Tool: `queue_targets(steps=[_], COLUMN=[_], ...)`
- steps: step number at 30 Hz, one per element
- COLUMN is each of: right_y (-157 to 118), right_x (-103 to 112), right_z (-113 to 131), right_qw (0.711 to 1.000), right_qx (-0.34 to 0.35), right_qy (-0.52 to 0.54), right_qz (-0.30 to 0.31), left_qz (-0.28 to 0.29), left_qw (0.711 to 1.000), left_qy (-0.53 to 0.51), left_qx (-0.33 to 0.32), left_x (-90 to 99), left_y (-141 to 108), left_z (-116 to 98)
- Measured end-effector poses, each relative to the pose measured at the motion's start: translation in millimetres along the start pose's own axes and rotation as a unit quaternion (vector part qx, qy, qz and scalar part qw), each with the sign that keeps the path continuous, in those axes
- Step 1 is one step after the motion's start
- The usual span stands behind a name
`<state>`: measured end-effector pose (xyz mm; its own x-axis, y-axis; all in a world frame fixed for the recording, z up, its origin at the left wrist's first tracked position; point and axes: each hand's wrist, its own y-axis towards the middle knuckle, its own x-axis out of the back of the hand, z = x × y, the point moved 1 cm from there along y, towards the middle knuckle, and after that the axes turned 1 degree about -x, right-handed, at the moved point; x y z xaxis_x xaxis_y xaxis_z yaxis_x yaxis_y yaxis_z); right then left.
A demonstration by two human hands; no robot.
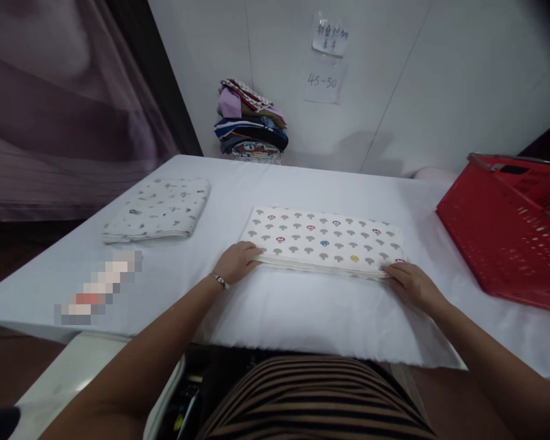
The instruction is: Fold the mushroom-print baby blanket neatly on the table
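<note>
A folded white cloth with a mushroom pattern (pixel 323 239) lies in a long flat strip at the middle of the table. Its front edge shows several layers. My left hand (pixel 237 261) pinches the front left corner, fingers pressed together on the fabric. At the front right corner, my right hand (pixel 412 282) is closed on the same cloth, thumb and fingers at its edge. A second folded white cloth with small grey prints (pixel 160 209) lies apart, at the left side of the table.
A red plastic basket (pixel 508 238) stands at the right of the white-covered table (pixel 339 311). A stack of folded clothes (pixel 251 125) is against the wall behind. A blurred-out item (pixel 98 287) lies at the front left. Paper notes (pixel 323 81) hang on the wall.
</note>
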<state>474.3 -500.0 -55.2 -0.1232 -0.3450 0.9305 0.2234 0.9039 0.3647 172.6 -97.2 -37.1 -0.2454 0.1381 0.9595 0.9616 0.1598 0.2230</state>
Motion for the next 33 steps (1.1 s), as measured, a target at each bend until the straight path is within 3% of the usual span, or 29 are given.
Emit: queue_targets(steps=[3, 6, 9, 11, 13, 17, 21, 24, 33], right_y=[9, 28, 59, 87, 120, 189, 233, 244, 259], right_x=[4, 11, 21, 29, 40, 71, 90, 87, 74], right_z=[-1, -5, -20, -37, -59, -97, -111, -112, -118], right_qw=[0.999, 0.987, 0.965, 0.957, 0.957, 0.965, 0.966, 0.968, 0.959], right_qx=[-0.014, -0.042, -0.109, -0.155, -0.195, -0.253, -0.252, -0.238, -0.271], right_qy=[0.034, 0.092, 0.116, 0.11, 0.085, -0.006, -0.048, -0.065, -0.078], right_qz=[0.025, 0.126, 0.21, 0.22, 0.196, 0.072, -0.021, -0.035, -0.002], left_qz=[0.033, 0.081, 0.092, 0.083, 0.076, 0.012, -0.06, -0.063, -0.055], left_qw=[0.999, 0.997, 0.994, 0.992, 0.989, 0.979, 0.97, 0.969, 0.971], left_qy=[-0.009, 0.005, 0.038, 0.066, 0.094, 0.133, 0.143, 0.142, 0.143], left_qx=[-0.012, 0.006, 0.043, 0.066, 0.086, 0.157, 0.189, 0.19, 0.182], left_x=[5.3, 12.7, 24.4, 37.7, 56.9, 107.2, 142.0, 145.5, 131.5], left_y=[5, 21, 54, 88, 127, 200, 235, 239, 247], left_z=[5, 10, 18, 25, 32, 41, 42, 43, 55])
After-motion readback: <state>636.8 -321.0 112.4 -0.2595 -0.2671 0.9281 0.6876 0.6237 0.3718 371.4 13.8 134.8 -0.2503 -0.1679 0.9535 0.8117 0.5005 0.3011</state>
